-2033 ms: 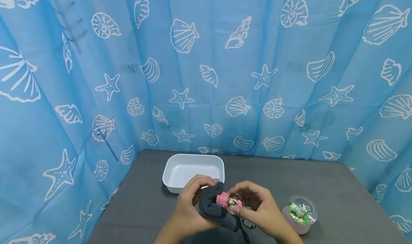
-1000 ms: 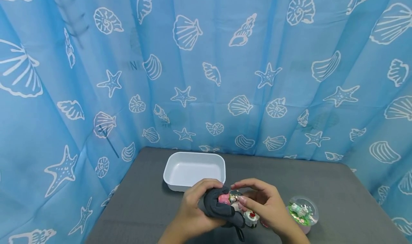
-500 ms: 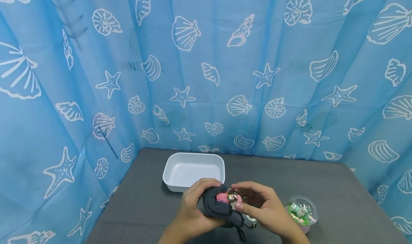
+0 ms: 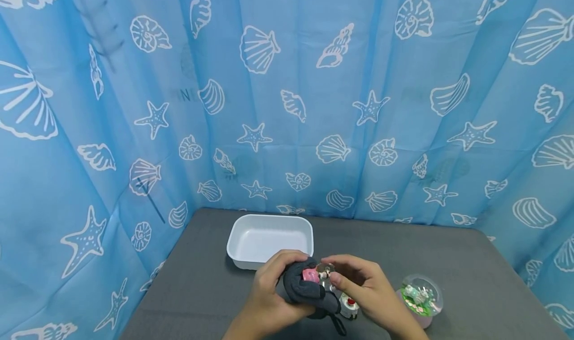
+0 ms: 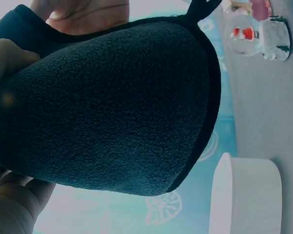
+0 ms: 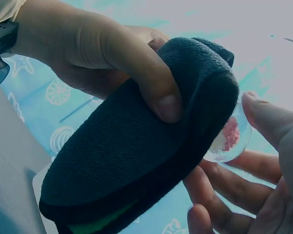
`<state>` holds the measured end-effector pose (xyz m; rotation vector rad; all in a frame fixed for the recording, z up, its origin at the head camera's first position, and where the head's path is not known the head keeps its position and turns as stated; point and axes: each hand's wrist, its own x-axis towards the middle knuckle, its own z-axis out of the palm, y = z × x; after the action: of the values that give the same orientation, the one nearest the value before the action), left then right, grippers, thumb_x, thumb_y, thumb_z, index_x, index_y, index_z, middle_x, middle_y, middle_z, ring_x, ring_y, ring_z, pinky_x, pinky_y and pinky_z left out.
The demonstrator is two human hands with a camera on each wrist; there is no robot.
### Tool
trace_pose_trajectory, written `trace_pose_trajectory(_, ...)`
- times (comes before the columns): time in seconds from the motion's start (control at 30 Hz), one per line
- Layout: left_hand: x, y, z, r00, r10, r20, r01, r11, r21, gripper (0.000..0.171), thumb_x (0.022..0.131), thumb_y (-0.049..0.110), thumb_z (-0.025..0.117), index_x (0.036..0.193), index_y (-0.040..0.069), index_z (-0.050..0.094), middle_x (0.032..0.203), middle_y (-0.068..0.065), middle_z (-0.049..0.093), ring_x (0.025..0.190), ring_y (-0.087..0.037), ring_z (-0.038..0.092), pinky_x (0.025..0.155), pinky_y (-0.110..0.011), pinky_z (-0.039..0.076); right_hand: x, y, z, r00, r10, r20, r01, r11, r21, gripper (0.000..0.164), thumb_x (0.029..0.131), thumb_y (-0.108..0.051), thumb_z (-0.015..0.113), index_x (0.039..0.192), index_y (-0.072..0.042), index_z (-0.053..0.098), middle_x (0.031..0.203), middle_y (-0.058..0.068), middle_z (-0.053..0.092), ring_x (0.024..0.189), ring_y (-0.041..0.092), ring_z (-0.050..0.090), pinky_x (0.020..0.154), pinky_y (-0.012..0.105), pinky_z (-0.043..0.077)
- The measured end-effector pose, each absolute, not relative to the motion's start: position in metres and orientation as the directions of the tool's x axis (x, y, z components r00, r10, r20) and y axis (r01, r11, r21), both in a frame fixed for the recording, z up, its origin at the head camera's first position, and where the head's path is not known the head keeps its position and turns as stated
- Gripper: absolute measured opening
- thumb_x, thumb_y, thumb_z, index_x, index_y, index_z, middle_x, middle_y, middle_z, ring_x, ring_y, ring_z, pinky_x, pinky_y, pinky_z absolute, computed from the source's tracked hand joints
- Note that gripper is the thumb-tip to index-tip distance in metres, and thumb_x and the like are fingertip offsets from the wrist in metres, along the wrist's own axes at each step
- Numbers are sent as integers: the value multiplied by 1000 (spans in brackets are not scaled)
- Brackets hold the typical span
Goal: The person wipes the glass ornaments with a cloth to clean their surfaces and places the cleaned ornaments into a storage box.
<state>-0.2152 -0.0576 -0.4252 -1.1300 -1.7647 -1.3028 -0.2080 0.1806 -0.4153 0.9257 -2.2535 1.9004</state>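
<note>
My left hand (image 4: 273, 287) grips a dark grey cloth (image 4: 299, 285), folded around the pink base of a small snow globe (image 4: 310, 275). The clear dome sticks out of the fold toward my right hand (image 4: 365, 282), whose thumb and fingers hold it from the other side. In the right wrist view, the left thumb presses on the cloth, and pink bits show inside the dome (image 6: 229, 136). Fleecy cloth (image 5: 112, 107) fills most of the left wrist view, hiding the globe there. Its black hanging loop (image 4: 337, 325) dangles below the hands.
Close behind the hands stands a small white-based snow globe (image 4: 349, 307) with a red figure. A larger snow globe (image 4: 420, 295) with a pink base and green scene is to the right. A white rectangular tray (image 4: 269, 258) sits at the back left of the grey table (image 4: 188, 290).
Both hands have shifted slightly right with the cloth and globe. The held globe has turned between the fingers. The white-based snow globe shows more behind the right hand.
</note>
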Motion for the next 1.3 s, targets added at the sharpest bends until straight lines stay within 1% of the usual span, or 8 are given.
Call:
trace_pose_trajectory(0.2,-216,-57,-426,-388,254,886,921,138,364,80,53,-4,95,126,-2,64,118,-13,71,105,-22,72,98,-28,60,-210,176,-416,-856,-393,335,-380,41,-924,24,110,-4,50,118,6,71,87,-6,69,74,5,63,65,30,60)
trace_pose_trajectory(0.37,-216,-57,-425,-387,257,885,922,129,366,78,55,-3,96,126,-3,64,118,-15,71,106,-22,72,98,-29,60,-212,176,-417,-842,-419,339,-366,-18,-931,24,111,-3,49,117,9,69,87,-7,67,72,5,61,63,29,60)
trace_pose_trajectory(0.47,-215,-58,-424,-390,262,883,921,121,371,78,56,-3,97,127,-3,64,118,-15,71,106,-23,72,99,-29,60,-212,177,-417,-834,-422,354,-386,-12,-923,23,109,-2,51,120,8,69,95,-7,72,79,4,66,67,31,62)
trace_pose_trajectory(0.57,-216,-59,-423,-395,265,879,919,117,377,79,55,-2,97,127,-3,64,118,-15,71,107,-23,71,99,-29,60,-211,179,-416,-818,-415,398,-434,-9,-901,26,105,3,55,128,6,67,112,0,76,94,7,72,76,33,65)
trace_pose_trajectory(0.63,-216,-59,-424,-402,268,875,916,114,386,80,55,-1,98,127,-2,64,118,-15,71,107,-23,71,100,-29,59,-209,181,-416,-804,-408,433,-472,-6,-882,33,102,6,59,134,2,66,126,4,75,108,11,73,85,34,65)
trace_pose_trajectory(0.77,-217,-61,-426,-431,274,860,902,100,420,81,56,-1,99,129,1,64,120,-13,72,107,-21,71,99,-29,59,-208,185,-415,-740,-428,518,-557,-41,-830,48,94,15,64,140,0,62,138,13,68,125,19,69,94,35,64)
trace_pose_trajectory(0.97,-218,-65,-429,-474,278,836,878,80,471,80,59,0,99,131,3,64,121,-11,72,107,-20,72,98,-29,60,-209,186,-415,-693,-474,543,-572,-97,-814,54,90,19,67,141,3,59,141,14,65,129,20,67,98,38,63)
trace_pose_trajectory(1.3,-216,-70,-428,-533,297,792,838,54,543,79,64,0,98,134,6,63,124,-9,71,108,-20,73,96,-32,63,-207,183,-417,-729,-474,493,-527,-70,-847,49,92,15,69,138,1,62,140,10,66,127,16,67,96,38,64)
